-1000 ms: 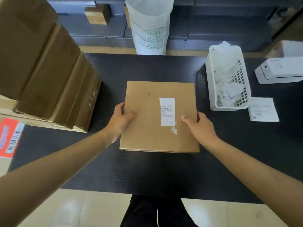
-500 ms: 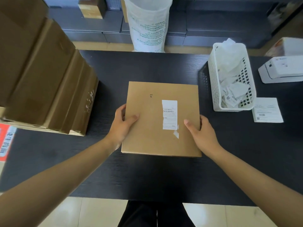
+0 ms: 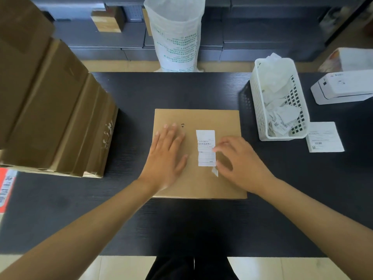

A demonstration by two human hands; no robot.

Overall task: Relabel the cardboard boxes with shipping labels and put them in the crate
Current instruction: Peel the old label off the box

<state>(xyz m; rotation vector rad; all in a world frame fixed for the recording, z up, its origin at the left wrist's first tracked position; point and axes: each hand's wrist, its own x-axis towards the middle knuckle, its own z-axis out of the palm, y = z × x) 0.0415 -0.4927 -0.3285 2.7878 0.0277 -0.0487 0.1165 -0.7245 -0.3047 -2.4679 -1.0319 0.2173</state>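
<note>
Head view, task things
Cardboard box [image 3: 196, 178]: lies flat on the black table [image 3: 181, 225], in the middle, right in front of the person.
Old label [image 3: 205, 147]: a narrow white strip with a torn left edge, stuck on the box top right of centre; a small loose scrap sits at its lower right corner.
Left hand [image 3: 166, 158]: palm down on the left half of the box top, fingers straight and spread, gripping nothing.
Right hand [image 3: 240, 160]: over the right half of the box, fingers curled towards the strip's right edge (blurred, so I cannot tell whether they pinch it or only touch it).
New label [image 3: 325, 137]: a white printed sheet flat on the table, just right of the basket.

Head view, containers
White basket [image 3: 257, 110]: perforated plastic, right of the box, holding crumpled white paper scraps.
White sack [image 3: 175, 37]: stands open beyond the far table edge; its contents are hidden.
Box stack [image 3: 52, 110]: brown cartons piled at the left of the table.
Label printer [image 3: 343, 87]: white, at the far right.
</note>
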